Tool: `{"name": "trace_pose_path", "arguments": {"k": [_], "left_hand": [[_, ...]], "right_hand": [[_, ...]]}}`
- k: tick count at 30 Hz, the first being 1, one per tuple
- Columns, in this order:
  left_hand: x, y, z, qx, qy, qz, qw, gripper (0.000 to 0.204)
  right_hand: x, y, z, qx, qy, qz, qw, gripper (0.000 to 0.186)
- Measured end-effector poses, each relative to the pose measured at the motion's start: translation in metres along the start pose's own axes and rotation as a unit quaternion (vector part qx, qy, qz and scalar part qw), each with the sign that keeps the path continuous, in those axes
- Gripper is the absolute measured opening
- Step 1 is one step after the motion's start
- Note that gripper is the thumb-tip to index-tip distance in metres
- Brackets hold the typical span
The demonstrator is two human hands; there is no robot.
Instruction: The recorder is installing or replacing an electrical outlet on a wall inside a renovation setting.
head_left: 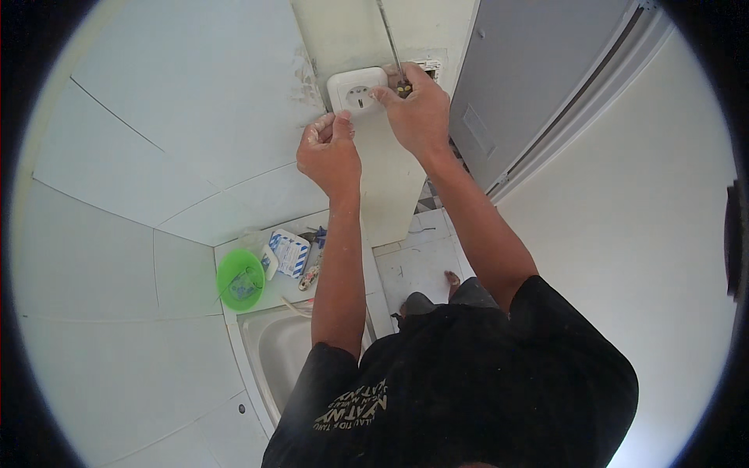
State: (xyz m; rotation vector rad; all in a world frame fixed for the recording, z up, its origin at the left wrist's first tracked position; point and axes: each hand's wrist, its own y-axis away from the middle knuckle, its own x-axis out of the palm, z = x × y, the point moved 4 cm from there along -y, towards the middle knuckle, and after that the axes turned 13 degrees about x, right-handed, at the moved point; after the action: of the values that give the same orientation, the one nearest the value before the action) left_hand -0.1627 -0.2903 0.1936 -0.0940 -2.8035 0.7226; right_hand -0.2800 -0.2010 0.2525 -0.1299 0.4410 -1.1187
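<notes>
The half-curled left hand (329,156), its grip unclear, seemed to steady the white wall socket (359,87) against the wall (390,164); the right hand (419,111) clasped a screwdriver (392,47), likely leaving its thumb free.

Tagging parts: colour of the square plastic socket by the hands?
White square plastic socket, best seen in the head view.

At the cream wall (390,175), the right hand (422,113) holds a screwdriver (391,39) — thumb on a white socket (340,87). The left hand (331,160) meets its lower edge, its grip hard to judge. Below, a green bucket (226,274) stands near the sink (273,343).
</notes>
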Motion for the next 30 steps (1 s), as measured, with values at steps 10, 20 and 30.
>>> {"name": "trace_pose_path", "arguments": {"k": [10,20,30], "left_hand": [[0.003,-0.001,-0.021,0.311,-0.225,-0.021,0.923,0.018],[0.016,-0.015,-0.025,0.396,-0.234,-0.027,0.887,0.013],[0.017,-0.025,-0.034,0.486,-0.293,-0.014,0.823,0.030]], "right_hand": [[0.009,0.001,-0.004,-0.069,-0.019,-0.097,0.993,0.029],[0.012,-0.004,-0.006,-0.160,0.016,-0.128,0.979,0.021],[0.000,-0.004,-0.010,-0.045,0.038,-0.076,0.995,0.024]]}}
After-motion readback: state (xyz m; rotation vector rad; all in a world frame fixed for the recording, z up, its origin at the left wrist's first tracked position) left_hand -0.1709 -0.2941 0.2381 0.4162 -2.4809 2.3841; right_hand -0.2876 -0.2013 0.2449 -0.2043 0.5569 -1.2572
